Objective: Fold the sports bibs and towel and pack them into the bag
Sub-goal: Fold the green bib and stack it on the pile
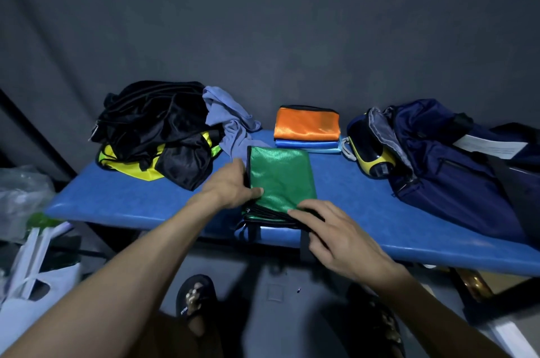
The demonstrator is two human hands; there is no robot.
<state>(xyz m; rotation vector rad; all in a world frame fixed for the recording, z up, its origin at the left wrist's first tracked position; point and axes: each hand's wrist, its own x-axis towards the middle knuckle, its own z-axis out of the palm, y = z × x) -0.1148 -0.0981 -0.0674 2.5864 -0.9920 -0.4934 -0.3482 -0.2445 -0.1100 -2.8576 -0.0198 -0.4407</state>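
Note:
A folded green bib (pixel 282 179) with black trim lies near the front edge of the blue bench (pixel 131 200). My left hand (pixel 230 186) grips its left edge, thumb on top. My right hand (pixel 330 229) pinches its near right corner at the bench's edge. Behind it a folded orange bib (pixel 307 125) sits on top of folded blue bibs (pixel 306 145). A crumpled grey-blue towel (pixel 230 121) lies at the back, beside a heap of black and yellow bibs (pixel 157 129). The navy bag (pixel 444 162) stands open on the right.
A yellow and black object (pixel 369 157) lies at the navy bag's mouth. White and clear plastic bags (pixel 26 240) sit on the floor at the left. My sandalled feet (pixel 194 299) stand under the bench's front edge. A dark wall is close behind the bench.

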